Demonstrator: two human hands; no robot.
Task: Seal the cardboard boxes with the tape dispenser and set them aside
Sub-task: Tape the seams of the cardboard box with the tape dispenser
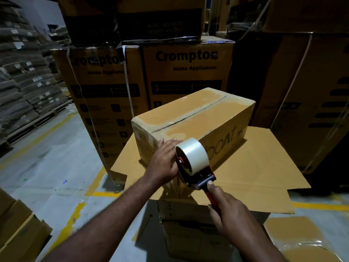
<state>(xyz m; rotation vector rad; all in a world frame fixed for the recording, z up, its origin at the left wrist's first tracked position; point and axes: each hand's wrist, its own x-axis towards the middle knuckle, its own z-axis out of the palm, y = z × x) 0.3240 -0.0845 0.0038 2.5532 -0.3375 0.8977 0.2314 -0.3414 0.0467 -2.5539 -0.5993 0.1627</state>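
- Right hand (226, 210) grips the tape dispenser (192, 157) by its handle; left hand (164, 161) lies flat, fingers straight, pressing the near end of the cardboard box (198, 114).
- Box sits on open carton flaps (255, 167); top seam looks taped.
- Judged step: anchoring tape at the near end. Next: draw taut, cut.
- Crompton cartons (185, 72) crowd close behind.

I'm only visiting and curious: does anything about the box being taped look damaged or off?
Slightly. On the boat box, the top seam shows as a dark slit between the flaps, and tape at its near left corner looks wrinkled. It rests on the spread flaps of an open box.
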